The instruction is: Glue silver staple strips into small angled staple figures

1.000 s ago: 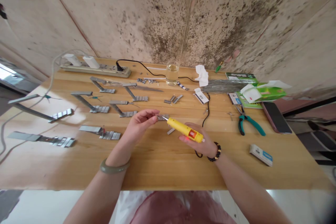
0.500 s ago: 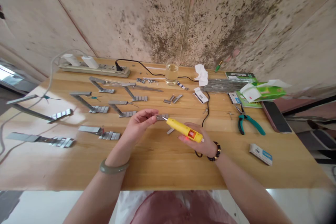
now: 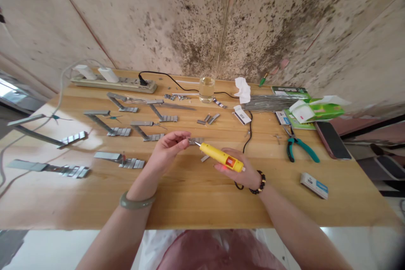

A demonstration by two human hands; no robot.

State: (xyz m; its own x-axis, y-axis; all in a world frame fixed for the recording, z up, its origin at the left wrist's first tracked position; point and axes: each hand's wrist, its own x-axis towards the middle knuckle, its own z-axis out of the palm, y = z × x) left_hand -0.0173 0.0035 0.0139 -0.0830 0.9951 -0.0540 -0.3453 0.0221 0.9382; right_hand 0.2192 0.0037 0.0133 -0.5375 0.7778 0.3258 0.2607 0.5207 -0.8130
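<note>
Pinching, left hand [image 3: 169,147]: my grip closed on grey segmented strip [image 3: 199,139]
Right hand [image 3: 243,169]: my grip round yellow pen-shaped plastic glue gun [image 3: 218,154]
Silver nozzle [image 3: 198,144]: at strip, contact unclear

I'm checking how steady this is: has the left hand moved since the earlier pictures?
No, not noticeably: the left hand keeps its place relative to the glass farther back; both drift very slightly left together, as the whole view does.
</note>
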